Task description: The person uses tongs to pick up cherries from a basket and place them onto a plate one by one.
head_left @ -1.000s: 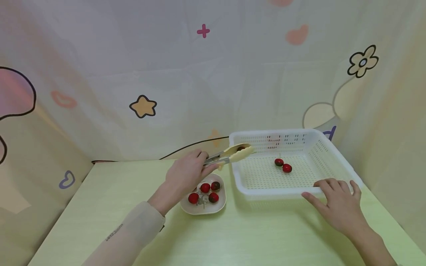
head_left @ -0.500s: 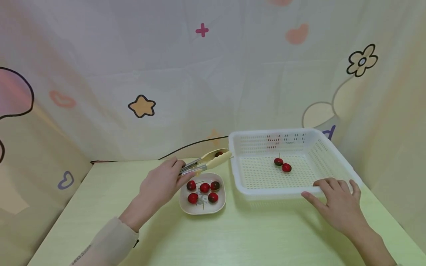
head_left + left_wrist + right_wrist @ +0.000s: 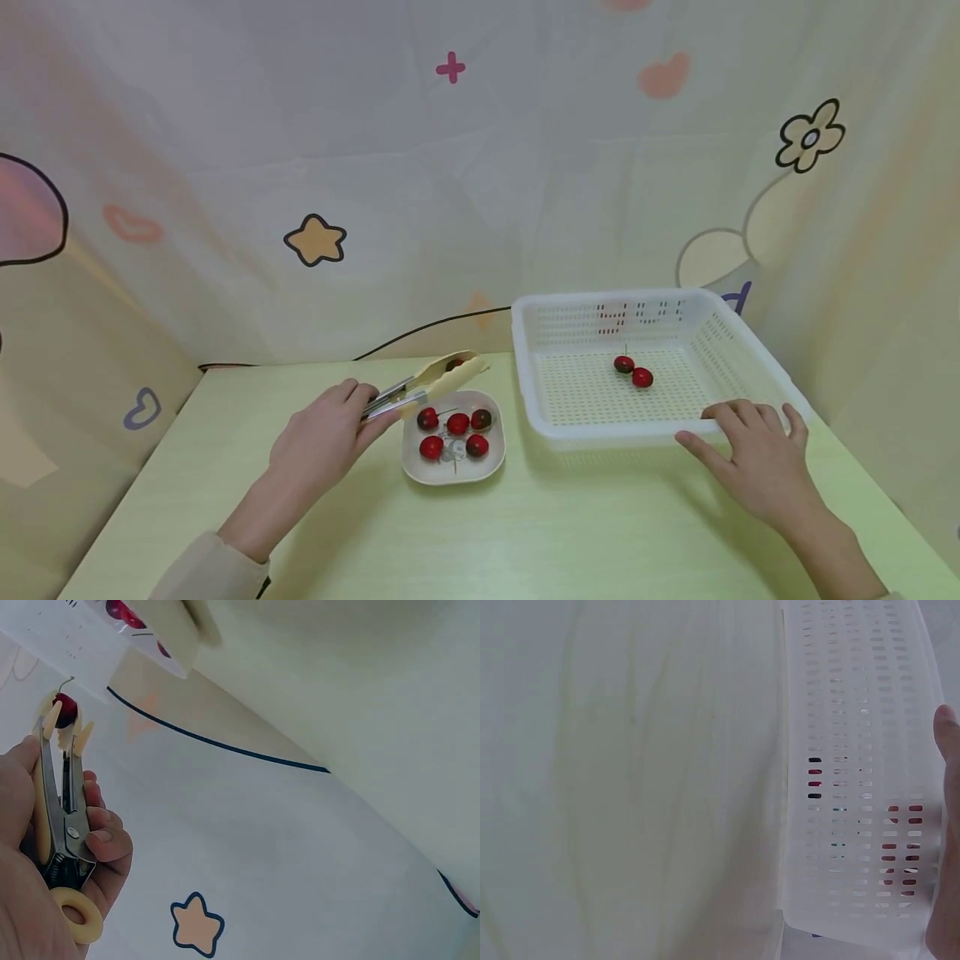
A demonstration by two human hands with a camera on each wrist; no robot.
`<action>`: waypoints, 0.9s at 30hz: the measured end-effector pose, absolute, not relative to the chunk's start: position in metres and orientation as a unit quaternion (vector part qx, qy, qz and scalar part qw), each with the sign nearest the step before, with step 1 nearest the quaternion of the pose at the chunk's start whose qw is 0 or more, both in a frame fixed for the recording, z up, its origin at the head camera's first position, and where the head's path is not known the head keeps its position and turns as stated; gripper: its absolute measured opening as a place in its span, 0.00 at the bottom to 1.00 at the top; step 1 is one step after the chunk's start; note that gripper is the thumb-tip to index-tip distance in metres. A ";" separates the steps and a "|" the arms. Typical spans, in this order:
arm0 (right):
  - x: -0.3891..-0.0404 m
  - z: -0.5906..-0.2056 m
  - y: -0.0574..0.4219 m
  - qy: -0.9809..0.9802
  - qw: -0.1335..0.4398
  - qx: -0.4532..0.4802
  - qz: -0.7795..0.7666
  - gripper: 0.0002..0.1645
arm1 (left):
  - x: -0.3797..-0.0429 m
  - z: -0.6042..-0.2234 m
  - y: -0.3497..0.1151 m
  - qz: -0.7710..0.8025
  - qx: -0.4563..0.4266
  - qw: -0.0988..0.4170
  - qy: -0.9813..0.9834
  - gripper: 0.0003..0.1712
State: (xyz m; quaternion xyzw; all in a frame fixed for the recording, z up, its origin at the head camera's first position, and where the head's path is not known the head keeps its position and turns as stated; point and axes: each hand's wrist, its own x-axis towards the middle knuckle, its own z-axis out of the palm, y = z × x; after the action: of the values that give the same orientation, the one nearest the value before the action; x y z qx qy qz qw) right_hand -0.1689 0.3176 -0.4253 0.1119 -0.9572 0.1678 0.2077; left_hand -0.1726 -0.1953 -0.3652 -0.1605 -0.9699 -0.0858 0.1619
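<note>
My left hand [image 3: 322,433] grips a pair of tongs [image 3: 75,825] with metal arms and cream-yellow scalloped ends. A dark red cherry [image 3: 66,711] with a stem is pinched between those ends. In the head view the tongs' tips hang above the back edge of a small white dish [image 3: 454,478], which holds several red cherries [image 3: 458,424]. On the right, my right hand [image 3: 765,467] rests on the front rim of a white plastic basket [image 3: 600,432], its thumb outside and fingertips over the edge. Two cherries [image 3: 642,377] lie together on the basket's floor.
The dish and basket stand side by side on a pale green table [image 3: 585,533], a narrow gap between them. Behind the table hangs a light curtain [image 3: 420,167] printed with stars, hearts and flowers.
My left hand has moved left with the tongs and their cherry, from over the basket's left side to over the dish's back edge. My right hand stays on the basket rim.
</note>
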 end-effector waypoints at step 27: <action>-0.169 -0.426 0.318 -0.957 0.209 0.112 0.167 0.28 | -0.159 -0.392 -0.220 -0.045 -0.155 0.111 -0.981 0.22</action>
State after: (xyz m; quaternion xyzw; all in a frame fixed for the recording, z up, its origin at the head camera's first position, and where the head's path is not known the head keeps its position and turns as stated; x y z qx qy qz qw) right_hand -0.1691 0.3185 -0.4257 0.1121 -0.9570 0.1670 0.2091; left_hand -0.1591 -0.2205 -0.3923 -0.1546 -0.9806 -0.0453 0.1114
